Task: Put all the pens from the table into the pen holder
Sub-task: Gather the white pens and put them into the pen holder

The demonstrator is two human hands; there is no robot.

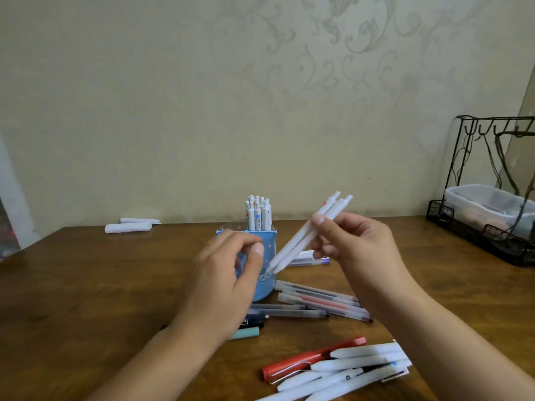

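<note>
A blue pen holder stands mid-table with several white pens upright in its back part. My right hand grips two white pens, tilted with tips down near the holder's right side. My left hand hovers in front of the holder, fingers curled and blurred, holding nothing that I can see. Several frosted clear pens lie right of the holder. A red pen and several white pens lie near the front edge. Dark and teal pens lie partly hidden under my left wrist.
The wooden table reaches to a patterned wall. Two rolled white papers lie at the back left. A black wire rack holding a clear plastic box stands at the back right.
</note>
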